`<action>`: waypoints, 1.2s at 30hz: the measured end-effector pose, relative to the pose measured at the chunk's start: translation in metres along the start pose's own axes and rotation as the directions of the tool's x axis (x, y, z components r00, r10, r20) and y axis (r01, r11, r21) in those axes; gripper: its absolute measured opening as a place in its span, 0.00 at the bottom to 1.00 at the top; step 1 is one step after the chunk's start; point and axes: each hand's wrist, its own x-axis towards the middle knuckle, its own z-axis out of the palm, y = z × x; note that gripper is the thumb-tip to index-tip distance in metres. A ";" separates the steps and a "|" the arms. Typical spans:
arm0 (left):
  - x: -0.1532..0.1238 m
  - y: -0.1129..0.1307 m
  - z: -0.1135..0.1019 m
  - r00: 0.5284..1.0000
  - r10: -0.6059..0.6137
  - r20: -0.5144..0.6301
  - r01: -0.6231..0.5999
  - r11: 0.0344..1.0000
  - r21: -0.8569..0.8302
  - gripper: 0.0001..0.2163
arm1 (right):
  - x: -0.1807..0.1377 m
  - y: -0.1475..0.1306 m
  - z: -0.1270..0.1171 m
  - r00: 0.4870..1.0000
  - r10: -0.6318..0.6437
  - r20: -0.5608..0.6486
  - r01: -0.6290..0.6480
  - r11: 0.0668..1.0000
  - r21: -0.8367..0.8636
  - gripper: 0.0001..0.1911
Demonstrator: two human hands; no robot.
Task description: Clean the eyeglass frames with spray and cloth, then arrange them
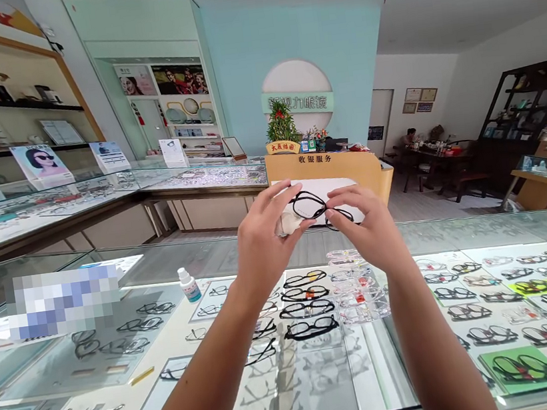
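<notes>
I hold a pair of black-framed glasses [315, 207] up in front of me, above a glass display counter [170, 259]. My left hand [263, 233] pinches the left lens side, with a small whitish cloth [287, 223] tucked under its fingers. My right hand [368, 226] grips the right side of the frame with curled fingers. Both arms reach forward over the counter.
Rows of glasses [309, 308] lie under the counter glass. A small bottle [189, 284] stands on the counter to the left. A wooden cashier desk [329, 167] with a small plant [281, 123] is beyond. More display cases line the left and right.
</notes>
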 end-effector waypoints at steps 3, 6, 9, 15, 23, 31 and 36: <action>0.000 -0.002 0.000 1.000 0.002 0.015 -0.001 0.999 -0.042 0.22 | 0.000 0.001 -0.001 1.000 0.008 0.019 -0.009 1.000 0.030 0.06; 0.001 -0.003 -0.001 1.000 -0.004 0.026 0.006 0.998 -0.058 0.22 | 0.001 0.001 -0.001 1.000 0.005 0.028 -0.006 0.999 0.038 0.06; 0.000 -0.004 0.000 0.999 -0.029 0.041 0.031 0.997 -0.069 0.22 | 0.001 0.002 0.000 1.000 0.008 0.029 -0.010 0.999 0.041 0.06; -0.001 -0.005 -0.001 0.983 -0.158 0.093 0.172 0.969 -0.176 0.24 | 0.002 0.003 0.001 0.999 0.024 0.048 -0.028 0.996 0.081 0.07; -0.001 -0.006 -0.004 0.963 -0.223 0.151 0.261 0.912 -0.317 0.28 | 0.002 -0.005 0.000 0.974 0.171 0.149 -0.206 0.943 0.261 0.07; -0.001 -0.008 -0.005 0.939 -0.250 0.236 0.329 0.849 -0.413 0.30 | 0.003 -0.001 0.002 0.950 0.168 0.262 -0.277 0.841 0.465 0.07; -0.002 0.002 -0.004 0.950 -0.308 0.058 0.312 0.920 -0.236 0.30 | 0.004 0.001 0.004 0.973 0.203 0.111 -0.231 0.886 0.401 0.09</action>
